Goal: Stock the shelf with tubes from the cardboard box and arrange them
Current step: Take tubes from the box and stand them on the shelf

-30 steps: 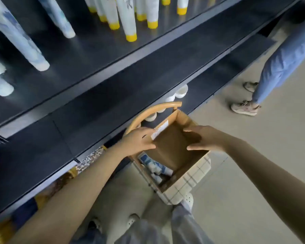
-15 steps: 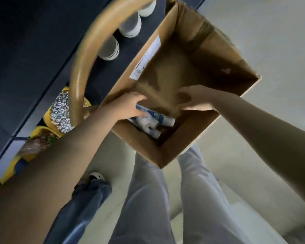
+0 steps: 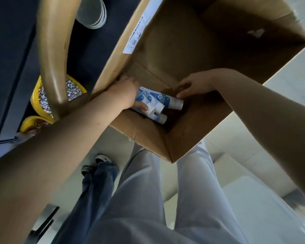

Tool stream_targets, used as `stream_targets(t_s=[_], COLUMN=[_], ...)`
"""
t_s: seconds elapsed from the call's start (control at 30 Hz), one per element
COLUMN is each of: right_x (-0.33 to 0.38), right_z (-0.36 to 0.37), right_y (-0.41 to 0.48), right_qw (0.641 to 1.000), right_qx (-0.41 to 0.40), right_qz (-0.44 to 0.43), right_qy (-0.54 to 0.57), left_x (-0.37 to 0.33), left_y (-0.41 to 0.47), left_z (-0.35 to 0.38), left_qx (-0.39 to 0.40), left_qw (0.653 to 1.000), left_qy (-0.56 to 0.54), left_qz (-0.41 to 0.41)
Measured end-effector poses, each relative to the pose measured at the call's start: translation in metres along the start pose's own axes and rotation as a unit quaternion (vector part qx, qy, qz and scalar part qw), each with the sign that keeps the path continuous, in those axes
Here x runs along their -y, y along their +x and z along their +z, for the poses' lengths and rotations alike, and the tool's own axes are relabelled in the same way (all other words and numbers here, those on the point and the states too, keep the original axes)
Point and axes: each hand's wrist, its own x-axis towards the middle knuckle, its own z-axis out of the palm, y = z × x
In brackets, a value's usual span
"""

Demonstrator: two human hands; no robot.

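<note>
Down in the low corner of the cardboard box [image 3: 209, 41], the tubes [image 3: 159, 101] are piled in a small heap between the two grips. Their near ends are held by the left hand [image 3: 124, 93], with the thumb curled round them. The cap end of the top tube is touched by the fingertips [image 3: 180, 96] of the right hand [image 3: 196, 84]; whether it is pinched cannot be told.

Many tubes are being taken at once, so one could be squeezed out of the left grip and dropped. The box looks tipped, so it could be knocked over if the tubes are dragged hard against its wall. The wooden handle [image 3: 51, 59], just outside the left grip, could be bumped on the way up to the shelf [image 3: 9, 50].

Since half a second ago, the left hand has been pushed deeper, and its thumb is now wrapped round the tubes. The right hand has been brought closer to the caps.
</note>
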Motion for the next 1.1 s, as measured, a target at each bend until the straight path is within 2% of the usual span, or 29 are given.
stream_targets(t_s=[0.17, 0.37, 0.57, 0.67, 0.83, 1.1], right_x=[-0.005, 0.0, 0.005, 0.004, 0.009, 0.009], right_z=[0.008, 0.016, 0.019, 0.022, 0.03, 0.026], right_y=[0.011, 0.025, 0.037, 0.04, 0.044, 0.05], right_qw=[1.0, 1.0, 1.0, 0.999, 0.998, 0.993], right_qx=[0.004, 0.015, -0.012, 0.012, 0.042, 0.025], right_qz=[0.01, 0.008, 0.011, 0.039, 0.042, 0.069], right_qy=[-0.018, -0.01, 0.007, -0.002, 0.008, 0.088], left_x=[-0.004, -0.003, 0.002, 0.003, 0.004, 0.004], left_y=[-0.006, -0.009, -0.003, -0.002, -0.003, -0.004], left_z=[0.003, -0.001, 0.0, -0.004, -0.007, -0.01], left_qx=[-0.051, -0.045, -0.037, 0.0, 0.031, -0.021], left_qw=[0.999, 0.998, 0.994, 0.996, 0.988, 0.958], left_qy=[0.0, 0.01, -0.082, -0.086, -0.154, -0.285], left_qz=[0.017, 0.038, 0.054, 0.023, 0.003, 0.004])
